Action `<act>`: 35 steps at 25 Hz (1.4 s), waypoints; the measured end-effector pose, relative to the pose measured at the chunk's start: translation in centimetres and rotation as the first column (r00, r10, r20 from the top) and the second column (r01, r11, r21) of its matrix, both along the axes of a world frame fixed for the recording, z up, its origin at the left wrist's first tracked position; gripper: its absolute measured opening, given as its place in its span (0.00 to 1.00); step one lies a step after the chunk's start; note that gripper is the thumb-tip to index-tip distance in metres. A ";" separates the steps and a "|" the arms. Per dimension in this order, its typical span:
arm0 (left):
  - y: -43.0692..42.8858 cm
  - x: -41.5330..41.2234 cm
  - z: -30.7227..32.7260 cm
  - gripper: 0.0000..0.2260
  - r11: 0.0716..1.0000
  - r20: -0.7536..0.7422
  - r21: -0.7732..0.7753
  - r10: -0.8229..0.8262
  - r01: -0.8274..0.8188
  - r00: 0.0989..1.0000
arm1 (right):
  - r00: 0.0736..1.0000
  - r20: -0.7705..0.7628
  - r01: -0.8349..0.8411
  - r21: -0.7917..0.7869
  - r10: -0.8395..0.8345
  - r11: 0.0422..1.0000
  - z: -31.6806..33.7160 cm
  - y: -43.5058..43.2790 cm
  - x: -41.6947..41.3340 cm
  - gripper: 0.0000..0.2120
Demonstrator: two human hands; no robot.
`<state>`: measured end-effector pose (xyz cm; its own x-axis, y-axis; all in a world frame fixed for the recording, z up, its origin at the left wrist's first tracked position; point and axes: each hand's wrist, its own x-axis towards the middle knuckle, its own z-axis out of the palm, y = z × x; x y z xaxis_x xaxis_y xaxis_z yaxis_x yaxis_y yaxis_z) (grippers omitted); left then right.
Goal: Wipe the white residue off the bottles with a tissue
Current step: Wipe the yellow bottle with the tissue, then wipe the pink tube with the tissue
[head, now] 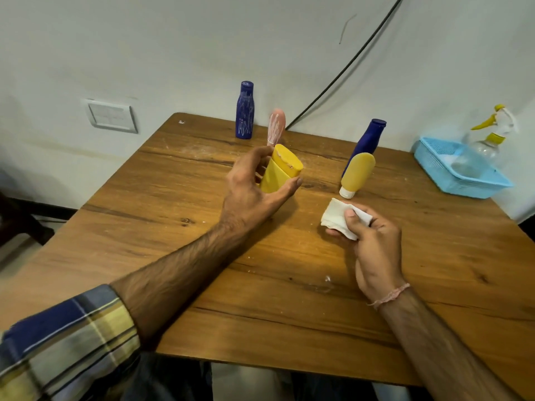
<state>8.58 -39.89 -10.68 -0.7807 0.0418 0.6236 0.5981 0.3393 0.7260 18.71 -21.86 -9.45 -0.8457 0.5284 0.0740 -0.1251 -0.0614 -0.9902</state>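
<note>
The left hand (252, 189) grips a yellow bottle (279, 169) near the middle of the counter (202, 256), thumb on the near side and fingers curled behind. The bottle is tilted, flat end up, with thin white smears along that end's rim. Its lower end is hidden by the hand, so contact with the wood cannot be told.

The right hand (373, 241) is to the right and closer to the front edge. It pinches a folded white tissue (338, 215) between thumb and fingers. The tissue is clear of the yellow bottle, and the hands are apart.

At the far edge a dark blue bottle (245, 111) stands upright, streaked white. A pink bottle (276, 125) just beside it is also streaked.

Toward the far right corner is a blue bottle (366, 143). An orange-yellow tube (357, 175) stands on its white cap in front of it.

At the far right corner a light blue basket (474, 186) holds a clear spray bottle (489, 146) with a yellow trigger.

A few white flecks (327, 278) lie on the counter near the front.
</note>
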 end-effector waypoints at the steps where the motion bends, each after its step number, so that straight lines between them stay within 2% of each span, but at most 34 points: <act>1: 0.9 -0.5 0.4 0.30 1.000 0.035 0.024 -0.015 0.014 0.999 | 0.999 0.033 0.020 -0.078 -0.017 0.997 -0.1 0.6 -0.2 0.09; 5: 5.9 -3.6 2.7 0.34 0.999 0.103 0.029 -0.031 0.028 0.994 | 0.998 0.059 0.019 -0.064 -0.015 0.998 -1.0 2.6 -0.4 0.09; 9: 10.6 -5.7 4.1 0.31 0.998 0.186 0.019 -0.058 0.056 0.981 | 0.999 0.041 0.017 -0.107 -0.013 0.994 -1.5 3.4 -0.5 0.08; 12: 12.1 -6.5 3.7 0.32 0.996 0.239 -0.039 -0.072 0.084 0.968 | 0.999 0.035 0.015 -0.094 -0.012 0.995 -2.0 3.6 -0.6 0.08; 23: 12.0 -7.3 1.9 0.34 0.964 0.361 -0.183 -0.115 0.191 0.925 | 0.999 0.041 -0.021 -0.066 0.023 0.998 -2.2 3.8 -0.2 0.06; 28: 10.0 -7.4 1.0 0.39 0.944 0.408 -0.162 -0.202 0.288 0.890 | 0.998 0.058 -0.020 -0.027 0.022 0.999 -1.9 3.5 0.1 0.06; 30: 8.4 -8.2 0.5 0.40 0.939 0.405 -0.101 -0.262 0.328 0.876 | 0.998 0.061 -0.031 -0.009 0.032 0.999 -2.0 3.5 0.1 0.07; 32: 6.7 -9.9 -0.2 0.36 0.968 0.419 0.004 -0.230 0.252 0.878 | 0.998 0.062 -0.027 -0.004 0.027 1.000 -2.1 3.5 0.1 0.06; 33: 6.1 -11.1 -0.5 0.33 0.989 0.439 0.014 -0.136 0.144 0.888 | 0.998 0.065 -0.024 0.003 0.024 1.000 -2.2 3.5 0.1 0.06; 35: 5.3 -14.3 -1.1 0.29 0.986 0.504 -0.117 0.163 -0.120 0.848 | 0.997 0.071 -0.027 0.029 0.025 0.999 -2.3 3.5 0.0 0.06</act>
<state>-5.69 -34.63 -11.73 -0.9888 -0.0624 0.1357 0.0922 0.4599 0.8832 18.74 -18.37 -11.76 -0.8627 0.5049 0.0290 -0.0537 -0.0344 -0.9980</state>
